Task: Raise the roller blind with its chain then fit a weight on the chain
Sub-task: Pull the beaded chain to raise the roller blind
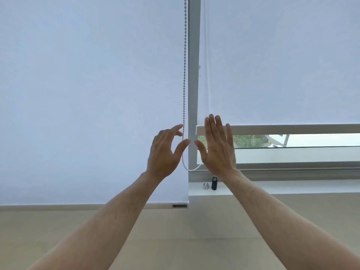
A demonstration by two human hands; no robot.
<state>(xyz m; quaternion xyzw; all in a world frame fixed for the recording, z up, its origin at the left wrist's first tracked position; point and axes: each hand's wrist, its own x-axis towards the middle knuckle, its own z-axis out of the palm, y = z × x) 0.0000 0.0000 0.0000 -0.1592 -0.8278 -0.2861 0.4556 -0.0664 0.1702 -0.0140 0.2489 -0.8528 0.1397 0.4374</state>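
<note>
Head view: both hands' fingers (178, 127) spread, empty, beside chain (184, 78); sill cylinders (214, 183) below.

Both hands open: left hand (164, 152) at bead chain (184, 75), right hand (218, 147) flat.

two blinds (87, 94), one chain (184, 75), two hands (163, 154)

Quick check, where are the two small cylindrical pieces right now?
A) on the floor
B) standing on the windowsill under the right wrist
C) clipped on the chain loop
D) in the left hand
B: the silver piece and the black piece stand on the white windowsill, below the right hand; the left hand is open at the bead chain, whose loop hangs bare.
</note>
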